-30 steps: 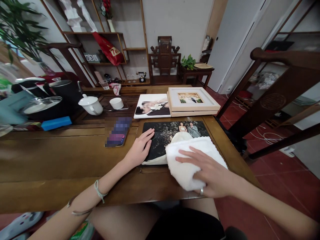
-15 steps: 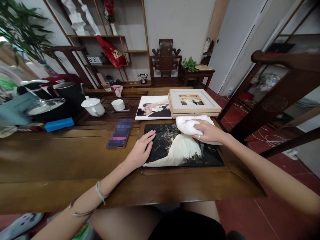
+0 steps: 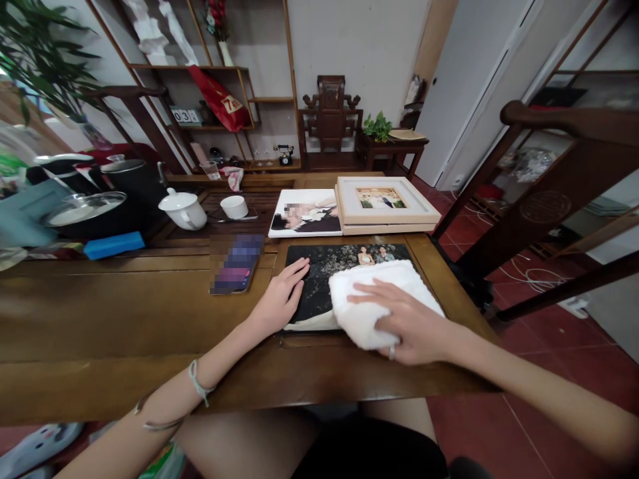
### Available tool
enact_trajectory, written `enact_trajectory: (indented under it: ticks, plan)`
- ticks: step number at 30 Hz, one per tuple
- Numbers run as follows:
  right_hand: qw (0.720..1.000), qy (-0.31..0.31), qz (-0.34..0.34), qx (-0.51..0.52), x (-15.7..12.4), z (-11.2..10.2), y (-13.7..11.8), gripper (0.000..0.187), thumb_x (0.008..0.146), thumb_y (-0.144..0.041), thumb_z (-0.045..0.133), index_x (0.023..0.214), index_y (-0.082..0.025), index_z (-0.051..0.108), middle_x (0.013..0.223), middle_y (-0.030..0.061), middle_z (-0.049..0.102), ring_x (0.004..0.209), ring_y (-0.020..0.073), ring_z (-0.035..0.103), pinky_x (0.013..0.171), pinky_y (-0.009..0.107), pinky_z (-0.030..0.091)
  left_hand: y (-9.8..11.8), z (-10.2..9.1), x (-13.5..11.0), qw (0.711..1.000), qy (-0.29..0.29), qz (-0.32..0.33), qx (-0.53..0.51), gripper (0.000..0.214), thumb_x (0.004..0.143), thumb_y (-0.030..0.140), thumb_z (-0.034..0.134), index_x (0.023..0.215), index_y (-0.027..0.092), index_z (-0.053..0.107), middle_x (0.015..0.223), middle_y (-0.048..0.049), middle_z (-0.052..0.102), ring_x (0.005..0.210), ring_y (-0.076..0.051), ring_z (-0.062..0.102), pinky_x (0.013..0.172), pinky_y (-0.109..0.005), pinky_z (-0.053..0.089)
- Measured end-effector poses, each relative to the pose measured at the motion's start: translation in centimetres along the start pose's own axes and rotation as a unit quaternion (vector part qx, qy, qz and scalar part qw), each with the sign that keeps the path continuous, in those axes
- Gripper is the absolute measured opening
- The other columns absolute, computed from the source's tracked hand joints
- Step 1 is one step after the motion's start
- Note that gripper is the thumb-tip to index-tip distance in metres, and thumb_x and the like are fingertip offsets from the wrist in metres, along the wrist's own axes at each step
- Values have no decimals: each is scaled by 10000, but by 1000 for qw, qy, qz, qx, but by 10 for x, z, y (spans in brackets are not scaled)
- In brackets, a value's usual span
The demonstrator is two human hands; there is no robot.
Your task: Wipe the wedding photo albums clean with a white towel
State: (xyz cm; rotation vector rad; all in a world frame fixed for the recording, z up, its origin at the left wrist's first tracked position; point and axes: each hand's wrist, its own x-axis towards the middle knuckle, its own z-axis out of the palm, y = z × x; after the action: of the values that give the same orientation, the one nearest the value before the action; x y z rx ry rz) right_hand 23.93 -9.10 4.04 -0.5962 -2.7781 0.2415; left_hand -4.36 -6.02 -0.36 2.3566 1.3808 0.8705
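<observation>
A dark photo panel (image 3: 314, 293) lies flat on the wooden table in front of me, showing a couple and the pale train of a dress. My left hand (image 3: 282, 296) rests flat on its left edge, fingers stretched out. Over the panel's lower right part, my right hand (image 3: 399, 319) presses a white towel (image 3: 357, 299), its fingers spread across the cloth and the thumb side tucked against it. The towel hides much of the picture. A ring shows on one finger of that hand.
Behind the panel lie a white-edged photo board (image 3: 304, 213) and stacked pale picture frames (image 3: 389, 199). A phone (image 3: 237, 265) is left of my left hand. Farther left stand a white lidded cup (image 3: 183, 209), a small white bowl (image 3: 234, 207) and a blue box (image 3: 114, 246). A wooden chair (image 3: 544, 199) stands right.
My right hand has drawn the white towel from the panel's upper right toward me and slightly left. The couple at the top now shows. My left hand has stayed in place.
</observation>
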Motion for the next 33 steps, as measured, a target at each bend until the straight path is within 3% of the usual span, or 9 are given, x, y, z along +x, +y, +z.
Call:
enact_trajectory:
  ticks: [3, 6, 9, 12, 17, 22, 27, 30, 33]
  plan:
    - [1000, -18, -6, 7, -4, 7, -25, 189, 672, -220, 614, 841, -193, 697, 1428, 92, 441, 1369, 348, 277, 1101, 588, 191, 0, -1, 1, 1000, -2, 0, -4, 423, 949, 259, 329, 1284, 101, 533, 1403, -136, 478, 1336, -241, 400, 1120, -468, 320]
    - [1000, -8, -12, 13, -6, 8, -24, 180, 690, -242, 617, 846, -195, 692, 1412, 94, 461, 1361, 333, 301, 1103, 571, 205, 0, -1, 1, 1000, -1, -1, -9, 417, 948, 263, 333, 1282, 121, 537, 1403, -127, 481, 1337, -244, 398, 1118, -481, 318]
    - [999, 32, 3, 9, -5, 1, 3, 75, 720, -236, 611, 737, -183, 660, 1348, 132, 524, 1320, 316, 380, 1081, 539, 271, -1, -1, 0, 1000, 1, -2, -12, 416, 947, 262, 337, 1285, 123, 536, 1407, -126, 477, 1337, -243, 397, 1120, -481, 314]
    - [998, 60, 28, 2, -1, -10, 40, 113, 751, -230, 598, 651, -177, 597, 1297, 169, 557, 1272, 308, 442, 1037, 498, 345, -1, 0, 0, 1000, 2, -2, -13, 417, 948, 261, 340, 1286, 113, 535, 1408, -129, 474, 1337, -239, 397, 1123, -471, 314]
    - [995, 38, 89, -28, 12, -20, 93, 199, 809, -286, 558, 640, -184, 531, 1200, 176, 608, 1135, 312, 544, 893, 442, 449, 0, 0, 1, 1000, 1, -2, -15, 418, 949, 265, 340, 1286, 114, 537, 1408, -130, 474, 1334, -242, 402, 1123, -471, 316]
    - [993, 35, 106, -25, 24, -19, 117, 223, 824, -355, 548, 674, -191, 558, 915, 119, 670, 1010, 299, 586, 811, 407, 463, -1, -1, 0, 1000, -1, -1, -10, 411, 949, 260, 344, 1292, 135, 532, 1413, -118, 470, 1333, -239, 405, 1120, -475, 321]
    - [992, 31, 117, -24, 20, -21, 103, 204, 796, -308, 587, 640, -183, 549, 1109, 152, 649, 1038, 307, 590, 835, 431, 465, -1, -1, 1, 1000, 0, 2, -5, 416, 950, 261, 333, 1290, 128, 531, 1413, -122, 469, 1335, -238, 402, 1120, -474, 320]
    - [996, 33, 81, -14, 7, -20, 78, 172, 769, -247, 600, 618, -183, 548, 1301, 167, 553, 1208, 315, 501, 959, 476, 416, 1, -1, 2, 1000, 0, 0, -1, 416, 950, 266, 328, 1285, 131, 536, 1409, -121, 475, 1335, -239, 402, 1118, -473, 323]
    - [999, 33, 38, -1, -11, -17, 44, 112, 734, -208, 611, 628, -192, 576, 1337, 136, 534, 1298, 298, 416, 1060, 510, 326, 2, -1, 2, 1000, 1, -1, -3, 415, 951, 268, 328, 1278, 128, 542, 1404, -124, 480, 1335, -240, 402, 1116, -474, 325]
